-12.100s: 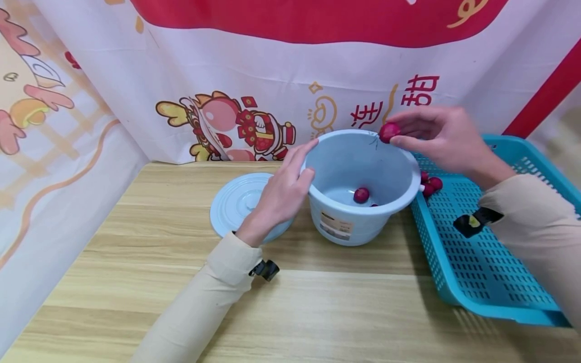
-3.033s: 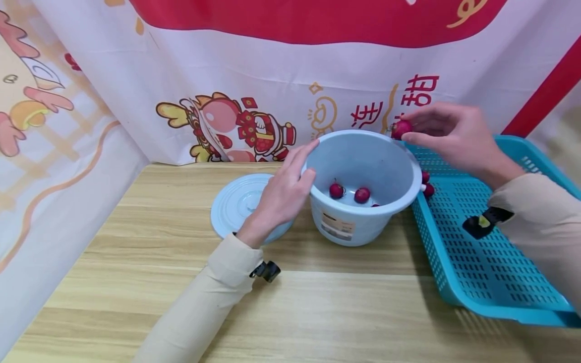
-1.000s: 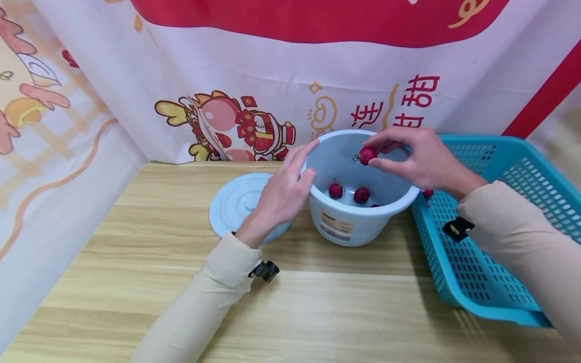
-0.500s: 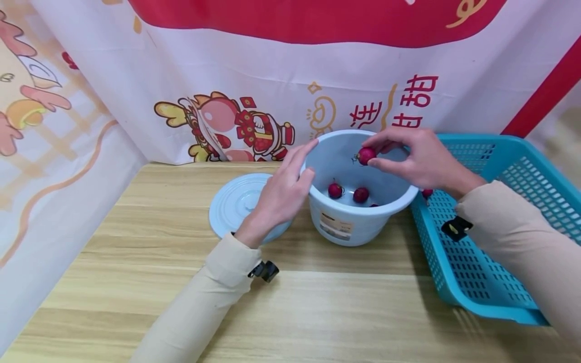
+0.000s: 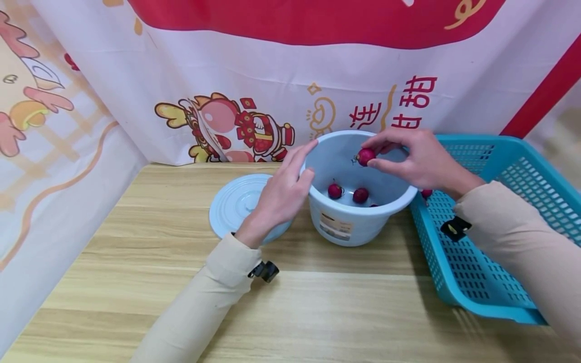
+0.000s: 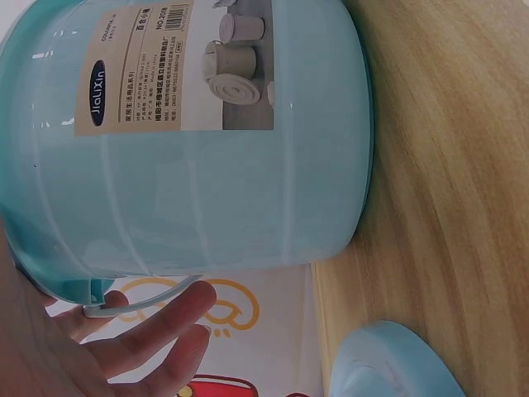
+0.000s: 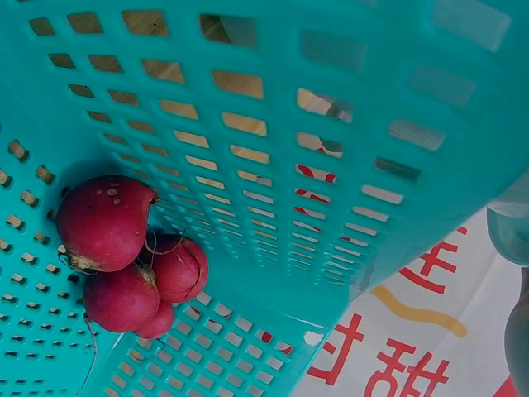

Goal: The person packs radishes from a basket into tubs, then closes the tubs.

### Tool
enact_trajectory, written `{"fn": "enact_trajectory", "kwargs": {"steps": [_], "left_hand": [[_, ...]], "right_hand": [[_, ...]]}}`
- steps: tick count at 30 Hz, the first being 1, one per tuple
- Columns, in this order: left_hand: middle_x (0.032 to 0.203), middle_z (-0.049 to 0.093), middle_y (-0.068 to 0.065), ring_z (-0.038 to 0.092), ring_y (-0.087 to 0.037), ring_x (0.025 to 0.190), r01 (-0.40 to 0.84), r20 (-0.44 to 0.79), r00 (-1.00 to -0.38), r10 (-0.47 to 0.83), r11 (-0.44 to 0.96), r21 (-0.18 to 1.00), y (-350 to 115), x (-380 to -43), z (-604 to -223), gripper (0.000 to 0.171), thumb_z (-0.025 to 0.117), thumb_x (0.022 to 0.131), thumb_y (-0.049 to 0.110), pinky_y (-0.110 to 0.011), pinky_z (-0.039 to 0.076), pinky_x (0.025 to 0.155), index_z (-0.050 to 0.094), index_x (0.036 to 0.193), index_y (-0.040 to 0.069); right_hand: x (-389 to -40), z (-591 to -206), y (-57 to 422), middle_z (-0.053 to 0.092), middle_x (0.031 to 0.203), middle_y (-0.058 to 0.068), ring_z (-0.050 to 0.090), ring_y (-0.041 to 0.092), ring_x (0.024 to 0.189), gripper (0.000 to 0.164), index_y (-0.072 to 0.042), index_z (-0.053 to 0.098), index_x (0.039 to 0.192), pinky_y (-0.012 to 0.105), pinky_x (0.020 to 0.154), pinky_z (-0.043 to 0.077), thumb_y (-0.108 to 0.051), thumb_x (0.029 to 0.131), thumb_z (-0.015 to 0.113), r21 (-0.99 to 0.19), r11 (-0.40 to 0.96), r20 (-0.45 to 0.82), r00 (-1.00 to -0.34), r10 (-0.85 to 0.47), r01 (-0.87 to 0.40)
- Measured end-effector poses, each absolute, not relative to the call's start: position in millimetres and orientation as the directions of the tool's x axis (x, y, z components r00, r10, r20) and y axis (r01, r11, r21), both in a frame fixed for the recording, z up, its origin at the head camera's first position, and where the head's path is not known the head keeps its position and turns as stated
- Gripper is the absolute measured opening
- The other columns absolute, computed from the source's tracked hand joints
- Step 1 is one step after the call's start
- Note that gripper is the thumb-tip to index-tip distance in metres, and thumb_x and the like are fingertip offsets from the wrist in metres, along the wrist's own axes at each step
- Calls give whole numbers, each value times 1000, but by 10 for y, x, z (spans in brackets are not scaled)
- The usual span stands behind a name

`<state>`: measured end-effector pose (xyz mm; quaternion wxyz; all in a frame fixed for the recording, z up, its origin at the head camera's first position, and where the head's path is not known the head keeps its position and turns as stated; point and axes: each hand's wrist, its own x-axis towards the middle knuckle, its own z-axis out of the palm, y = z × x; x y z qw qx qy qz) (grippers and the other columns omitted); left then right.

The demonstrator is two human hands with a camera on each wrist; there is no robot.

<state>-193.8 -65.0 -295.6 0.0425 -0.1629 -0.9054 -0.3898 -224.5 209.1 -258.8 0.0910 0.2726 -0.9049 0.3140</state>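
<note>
In the head view, my right hand [image 5: 415,156] pinches a red radish [image 5: 365,157], its thin roots dangling, inside the mouth of a light blue bucket [image 5: 345,201]. Two radishes lie on the bucket floor, one on the left [image 5: 335,190] and one nearer the middle [image 5: 360,195]; a sliver of another shows behind the front rim. My left hand [image 5: 286,189] rests on the bucket's left rim. The left wrist view has its loosely extended fingers [image 6: 157,347] outside the wall, by the thin handle [image 6: 153,304]; the thumb is hidden there.
A turquoise perforated basket [image 5: 454,287] stands right of the bucket. Several radishes [image 7: 124,294] sit in its corner in the right wrist view. The bucket's round lid [image 5: 229,206] lies on the wooden table [image 5: 327,312] at left, partly under my left forearm. A printed cloth [image 5: 290,70] hangs behind.
Since the oldest frame, another radish lies in the bucket. My right hand has carried a further radish leftward from the basket side into the bucket's mouth, staying there this last second. My left hand stays put.
</note>
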Motion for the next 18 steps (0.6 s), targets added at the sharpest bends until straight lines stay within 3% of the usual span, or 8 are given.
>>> {"fn": "enact_trajectory", "kwargs": {"steps": [11, 18], "left_hand": [[160, 25, 15, 43, -21, 137, 329, 207, -943, 260, 643, 692, -656, -1934, -2955, 55, 34, 100, 37, -55, 46, 102, 23, 153, 46], [160, 25, 16, 43, -21, 137, 329, 206, -943, 261, 641, 693, -658, -1934, -2959, 56, 34, 100, 37, -54, 47, 102, 23, 153, 46]], "right_hand": [[-2246, -2585, 2092, 69, 113, -4, 63, 13, 99, 44, -26, 68, 121, 35, 83, 53, -28, 79, 82, -512, 651, 337, -828, -447, -560], [-2251, -2599, 2101, 70, 114, -5, 63, 11, 99, 42, -26, 69, 119, 17, 80, 50, -26, 79, 82, -496, 658, 342, -824, -451, -566]]}}
